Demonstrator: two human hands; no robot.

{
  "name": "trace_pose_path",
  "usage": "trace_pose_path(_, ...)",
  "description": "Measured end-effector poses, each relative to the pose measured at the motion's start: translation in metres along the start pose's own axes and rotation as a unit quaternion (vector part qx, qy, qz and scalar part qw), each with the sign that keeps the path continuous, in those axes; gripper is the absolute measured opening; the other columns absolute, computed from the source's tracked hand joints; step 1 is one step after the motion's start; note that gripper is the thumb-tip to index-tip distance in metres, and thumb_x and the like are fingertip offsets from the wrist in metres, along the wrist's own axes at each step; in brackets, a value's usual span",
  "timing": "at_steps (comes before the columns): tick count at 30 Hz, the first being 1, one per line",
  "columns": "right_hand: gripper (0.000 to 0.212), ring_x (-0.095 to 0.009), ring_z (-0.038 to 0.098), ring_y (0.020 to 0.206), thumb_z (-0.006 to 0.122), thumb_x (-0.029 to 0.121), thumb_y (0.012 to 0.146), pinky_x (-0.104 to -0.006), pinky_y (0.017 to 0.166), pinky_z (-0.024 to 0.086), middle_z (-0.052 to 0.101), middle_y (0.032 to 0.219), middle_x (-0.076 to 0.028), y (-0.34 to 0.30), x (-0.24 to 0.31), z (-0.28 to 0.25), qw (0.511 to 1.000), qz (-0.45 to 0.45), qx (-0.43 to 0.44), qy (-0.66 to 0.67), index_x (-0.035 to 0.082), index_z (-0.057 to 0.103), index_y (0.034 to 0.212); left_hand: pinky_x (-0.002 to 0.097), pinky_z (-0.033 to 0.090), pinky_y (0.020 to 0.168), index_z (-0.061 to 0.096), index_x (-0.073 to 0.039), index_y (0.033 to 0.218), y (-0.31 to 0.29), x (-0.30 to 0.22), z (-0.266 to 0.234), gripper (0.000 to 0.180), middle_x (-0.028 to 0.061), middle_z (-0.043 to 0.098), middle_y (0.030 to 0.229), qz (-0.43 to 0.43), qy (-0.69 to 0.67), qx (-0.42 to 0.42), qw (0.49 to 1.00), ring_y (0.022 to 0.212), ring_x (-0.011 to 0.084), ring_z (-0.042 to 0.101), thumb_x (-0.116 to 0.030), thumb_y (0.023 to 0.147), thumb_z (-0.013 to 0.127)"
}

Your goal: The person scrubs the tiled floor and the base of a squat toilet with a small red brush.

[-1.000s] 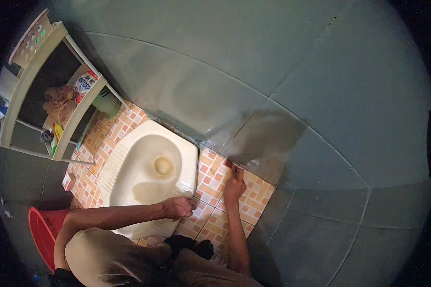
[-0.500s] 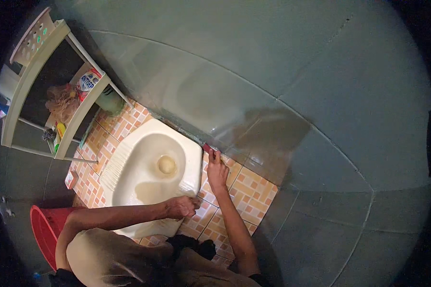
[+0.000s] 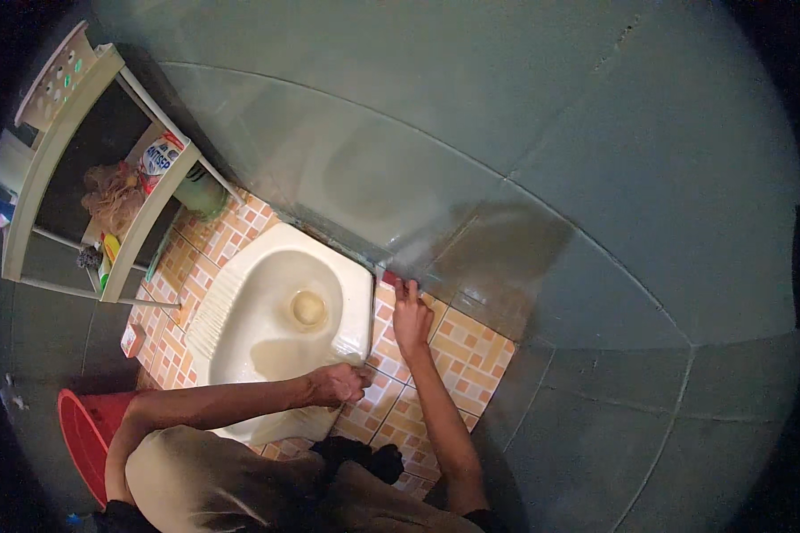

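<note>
Right hand (image 3: 412, 325), outstretched, grips a red block (image 3: 388, 277) low on the floor (image 3: 476, 349) beside the wall (image 3: 596, 213), seemingly so it can bear down there, while the left hand (image 3: 340, 384) curls near the toilet (image 3: 356, 289), whether empty I cannot tell.

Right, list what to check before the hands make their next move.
1. Red object in the right hand: ok, at the fingertips.
2. Red object down by the wall: ok, beside its base.
3. Left hand free of any item: cannot tell, its fingers are curled.
4. Red bucket away from the right hand: ok, off to the left.
5. Wall dry: cannot tell, the dark patch may be shadow or damp.
</note>
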State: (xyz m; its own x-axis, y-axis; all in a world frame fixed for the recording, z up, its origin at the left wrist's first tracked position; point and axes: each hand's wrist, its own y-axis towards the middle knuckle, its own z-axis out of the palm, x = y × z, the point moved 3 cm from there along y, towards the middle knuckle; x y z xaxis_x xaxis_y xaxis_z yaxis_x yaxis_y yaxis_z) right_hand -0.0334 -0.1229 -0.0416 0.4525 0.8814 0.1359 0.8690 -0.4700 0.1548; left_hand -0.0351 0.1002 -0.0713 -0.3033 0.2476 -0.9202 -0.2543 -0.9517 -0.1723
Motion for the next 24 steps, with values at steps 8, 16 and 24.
trace_pose_path(8,0.049,-0.029,0.07,0.087,0.059,-0.003,0.084,-0.0438,0.07,0.056,0.061,0.115,-0.011,-0.054,-0.042,-0.021,0.967,0.205,-0.083,0.13,0.019,0.068,0.127,0.0393,0.054,0.069,0.06,-0.009,0.064,-0.002,-0.053,0.002,0.021,0.0095,0.059,0.082,0.003,0.067,-0.059,0.996,0.094,0.0278,0.061,-0.028,0.067,0.067)
trace_pose_path(16,0.041,-0.036,0.069,0.078,0.057,0.005,0.087,-0.0439,0.065,0.058,0.058,0.119,-0.011,-0.034,-0.033,0.009,0.979,0.171,-0.014,0.112,0.017,0.06,0.126,0.038,0.052,0.065,0.055,-0.013,0.061,0.01,-0.057,0.011,0.016,0.0101,0.059,0.081,0.114,0.673,0.029,0.73,0.083,0.0256,0.064,-0.023,0.069,0.065)
trace_pose_path(24,0.025,-0.02,0.07,0.062,0.06,0.007,0.084,-0.0322,0.049,0.055,0.059,0.106,-0.01,0.013,0.027,0.006,0.998,-0.034,-0.03,-0.042,-0.001,0.065,0.108,0.0379,0.055,0.068,0.053,-0.014,0.062,0.003,-0.004,-0.008,0.018,0.0075,0.057,0.067,0.118,0.406,-0.025,0.906,0.08,0.0253,0.065,-0.02,0.068,0.069)
